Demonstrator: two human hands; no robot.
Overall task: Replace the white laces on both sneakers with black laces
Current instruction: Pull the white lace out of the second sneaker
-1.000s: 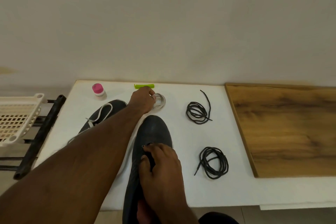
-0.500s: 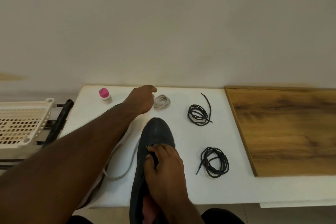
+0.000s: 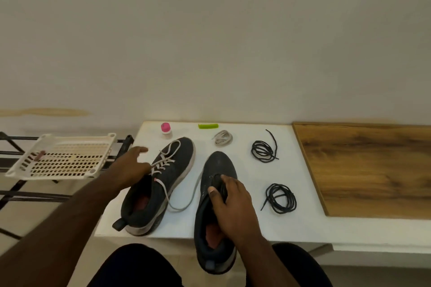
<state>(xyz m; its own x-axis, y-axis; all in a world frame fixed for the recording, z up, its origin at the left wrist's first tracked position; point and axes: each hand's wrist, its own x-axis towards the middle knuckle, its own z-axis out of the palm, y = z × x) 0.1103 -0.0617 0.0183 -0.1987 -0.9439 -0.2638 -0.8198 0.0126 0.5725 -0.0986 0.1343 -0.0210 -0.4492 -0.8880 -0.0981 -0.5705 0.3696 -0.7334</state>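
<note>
White table — two sneakers, laces, wooden board.

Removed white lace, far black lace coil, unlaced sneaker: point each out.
Removed white lace [image 3: 223,138], head view, middle of the bundle.
Far black lace coil [image 3: 263,151], head view, on its loops.
Unlaced sneaker [image 3: 220,162], head view, toe upper.

wall: plain off-white | white table | wooden board | rack, possibly metal
</note>
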